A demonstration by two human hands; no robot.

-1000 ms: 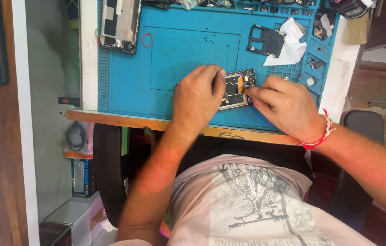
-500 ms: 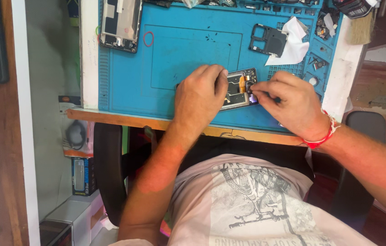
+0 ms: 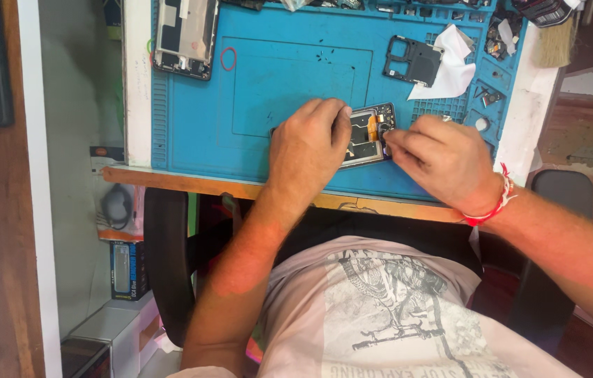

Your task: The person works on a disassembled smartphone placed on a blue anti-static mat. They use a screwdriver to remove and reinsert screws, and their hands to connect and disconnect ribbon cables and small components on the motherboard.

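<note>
An opened phone with exposed insides and an orange flex cable lies on the blue work mat. My left hand rests on the phone's left part and holds it down. My right hand, with a red band at the wrist, has its fingertips pinched together at the phone's right edge by the orange cable. Whether a small part or tool sits between those fingers is hidden.
A second opened phone frame lies at the mat's top left, next to a small red ring. A black inner cover and white cloth lie at top right. A brush and small parts sit beyond. Chair armrests flank me below.
The view has shifted a little. My right hand's fingertips stay at the phone's right edge with small movements; my left hand keeps its hold.
</note>
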